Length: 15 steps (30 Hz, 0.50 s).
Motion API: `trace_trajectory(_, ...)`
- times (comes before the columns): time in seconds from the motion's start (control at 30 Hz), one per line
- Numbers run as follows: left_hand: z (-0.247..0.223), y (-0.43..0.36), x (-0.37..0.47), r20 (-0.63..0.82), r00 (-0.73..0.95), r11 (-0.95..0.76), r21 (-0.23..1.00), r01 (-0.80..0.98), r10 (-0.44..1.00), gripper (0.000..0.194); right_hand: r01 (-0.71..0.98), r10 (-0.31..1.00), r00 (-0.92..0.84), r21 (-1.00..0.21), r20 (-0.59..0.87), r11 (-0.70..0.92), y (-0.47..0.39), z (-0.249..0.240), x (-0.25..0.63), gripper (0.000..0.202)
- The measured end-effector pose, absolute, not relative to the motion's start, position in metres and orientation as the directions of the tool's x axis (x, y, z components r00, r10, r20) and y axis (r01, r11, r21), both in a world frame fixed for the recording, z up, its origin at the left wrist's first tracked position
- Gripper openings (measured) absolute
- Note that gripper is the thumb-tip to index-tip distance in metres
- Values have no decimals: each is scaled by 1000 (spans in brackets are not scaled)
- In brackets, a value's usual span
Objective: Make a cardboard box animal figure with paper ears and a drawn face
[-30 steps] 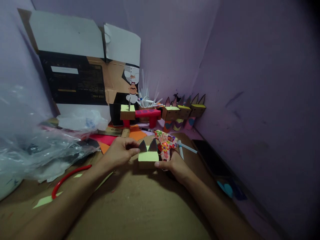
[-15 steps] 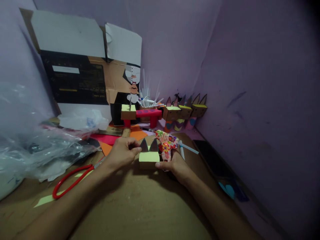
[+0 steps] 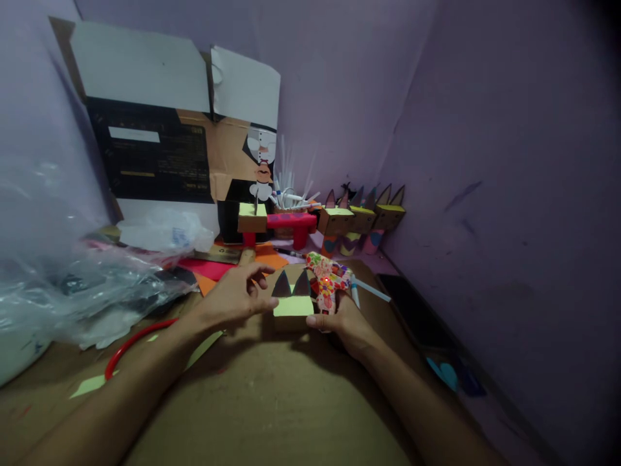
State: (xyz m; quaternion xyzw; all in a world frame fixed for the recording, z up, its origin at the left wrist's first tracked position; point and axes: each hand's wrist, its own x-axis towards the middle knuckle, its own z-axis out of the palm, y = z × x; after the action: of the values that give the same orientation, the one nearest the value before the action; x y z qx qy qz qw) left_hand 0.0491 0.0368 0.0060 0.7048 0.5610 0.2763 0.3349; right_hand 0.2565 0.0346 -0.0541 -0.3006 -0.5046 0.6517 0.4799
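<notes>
The left hand (image 3: pixel 233 294) has opened, finger and thumb parted beside the dark ears (image 3: pixel 301 283), which stand unpinched (seemingly stuck fast). The right hand (image 3: pixel 347 320) clasps the small box (image 3: pixel 293 307) at its right end, just left of the floral glue gun (image 3: pixel 326 278).

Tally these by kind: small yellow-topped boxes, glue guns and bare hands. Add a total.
Small yellow-topped boxes: 5 (box between the hands; box on the red tubes; three boxes at back right)
Glue guns: 1 (floral glue gun)
Bare hands: 2 (left hand; right hand)
Total: 8
</notes>
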Motion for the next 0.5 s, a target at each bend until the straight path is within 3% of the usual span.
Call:
trace_trajectory(0.1, 0, 33, 46, -116, 304, -96, 792, 603, 946, 75, -364, 916, -376, -932, 144, -3, 34, -53, 257, 57)
trace_trajectory(0.17, -6, 30, 50, -152, 339, -80, 809, 583, 928, 77, -355, 938, -319, -935, 137, 16, 36, -54, 258, 57)
trace_trajectory(0.33, -23, 27, 64, -51, 424, -64, 966, 252, 904, 65, -296, 994, -95, -951, -61, -87, 45, -64, 268, 38)
trace_trajectory(0.5, -34, 31, 60, 28, 375, -181, 907, 379, 927, 64, -247, 979, -141, -952, -148, -179, 52, -67, 272, 22)
